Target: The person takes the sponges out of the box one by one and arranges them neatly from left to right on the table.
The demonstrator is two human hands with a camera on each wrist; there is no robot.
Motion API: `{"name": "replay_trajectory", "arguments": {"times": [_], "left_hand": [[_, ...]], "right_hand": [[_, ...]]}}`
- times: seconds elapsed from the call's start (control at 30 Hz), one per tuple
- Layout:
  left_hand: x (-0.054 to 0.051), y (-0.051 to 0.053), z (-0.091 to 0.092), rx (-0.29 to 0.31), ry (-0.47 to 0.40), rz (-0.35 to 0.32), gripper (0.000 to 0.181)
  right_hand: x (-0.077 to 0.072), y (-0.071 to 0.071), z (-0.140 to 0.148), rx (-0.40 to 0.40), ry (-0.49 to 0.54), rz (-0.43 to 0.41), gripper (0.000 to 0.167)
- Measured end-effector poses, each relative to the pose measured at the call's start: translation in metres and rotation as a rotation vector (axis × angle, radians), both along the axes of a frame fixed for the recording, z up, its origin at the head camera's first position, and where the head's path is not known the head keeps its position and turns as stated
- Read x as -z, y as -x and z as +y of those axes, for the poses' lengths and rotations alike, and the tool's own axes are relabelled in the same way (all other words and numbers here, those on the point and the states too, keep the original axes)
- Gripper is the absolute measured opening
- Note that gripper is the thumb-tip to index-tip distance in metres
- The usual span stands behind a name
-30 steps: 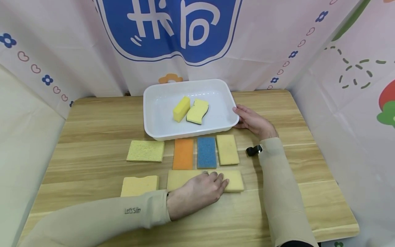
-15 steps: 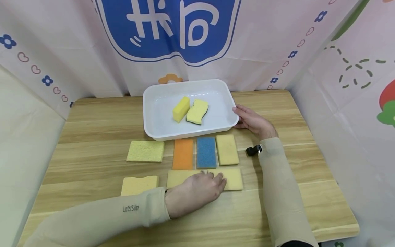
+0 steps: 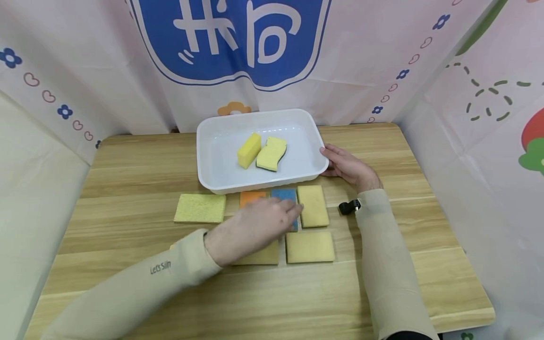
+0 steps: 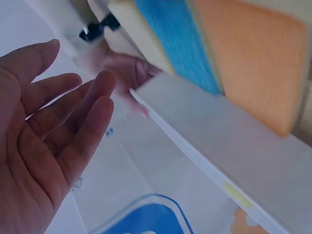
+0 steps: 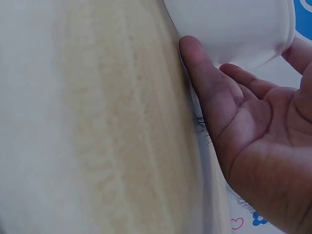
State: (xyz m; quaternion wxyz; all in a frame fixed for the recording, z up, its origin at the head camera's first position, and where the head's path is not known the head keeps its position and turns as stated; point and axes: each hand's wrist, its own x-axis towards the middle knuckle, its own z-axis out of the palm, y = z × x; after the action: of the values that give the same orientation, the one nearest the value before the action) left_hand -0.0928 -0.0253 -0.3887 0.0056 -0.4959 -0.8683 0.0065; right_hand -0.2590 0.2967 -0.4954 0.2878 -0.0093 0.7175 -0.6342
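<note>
My left hand is over the orange sponge and the blue sponge, partly hiding both. Its fingers are loosely spread with nothing between them in the left wrist view, apart from the sponges. Two pale yellow sponges lie side by side in the front row, the right one fully seen, the left one partly covered by the hand. My right hand holds the right end of a white plastic bin, thumb at the rim and fingers against the wall below it in the right wrist view.
Inside the bin are a yellow block sponge and a wavy dark-backed sponge. A yellow-green sponge lies left; another pale yellow one sits right of the blue. The left sleeve hides most of a sponge. Printed cloth hangs behind the table.
My left hand has lifted off the front-row sponges and moved away from me, over the orange and blue ones. The gap between the front two now shows. My right hand and the bin stay put.
</note>
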Motion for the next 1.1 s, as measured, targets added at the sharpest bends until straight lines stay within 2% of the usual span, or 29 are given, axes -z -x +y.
{"name": "replay_trajectory", "arguments": {"times": [0.13,0.3,0.47,0.6,0.73,0.83,0.97,1.1], "left_hand": [[-0.005,0.025,-0.012,-0.077,-0.067,-0.092,0.051],[-0.009,0.059,-0.037,-0.233,-0.115,-0.208,0.054],[-0.002,0.099,-0.077,-0.405,-0.158,-0.233,0.058],[0.011,0.122,-0.110,-0.490,-0.176,-0.220,0.061],[0.021,0.135,-0.138,-0.564,-0.200,-0.236,0.067],[0.027,0.139,-0.156,-0.619,-0.231,-0.287,0.071],[0.037,0.142,-0.175,-0.660,-0.291,-0.372,0.076],[0.046,0.140,-0.190,-0.694,-0.374,-0.442,0.081]], "right_hand": [[0.000,0.001,0.000,-0.006,-0.007,-0.001,0.080],[0.001,0.001,-0.001,-0.005,-0.009,-0.004,0.079],[0.002,0.002,0.000,-0.003,-0.007,0.000,0.078],[0.002,0.002,0.000,-0.004,-0.011,0.005,0.079],[0.001,0.001,0.001,-0.007,-0.018,0.003,0.080],[0.001,0.001,0.002,-0.012,-0.015,0.007,0.079],[0.000,0.001,0.002,-0.016,-0.008,0.009,0.080],[0.000,0.001,0.000,-0.013,-0.004,0.004,0.079]]}}
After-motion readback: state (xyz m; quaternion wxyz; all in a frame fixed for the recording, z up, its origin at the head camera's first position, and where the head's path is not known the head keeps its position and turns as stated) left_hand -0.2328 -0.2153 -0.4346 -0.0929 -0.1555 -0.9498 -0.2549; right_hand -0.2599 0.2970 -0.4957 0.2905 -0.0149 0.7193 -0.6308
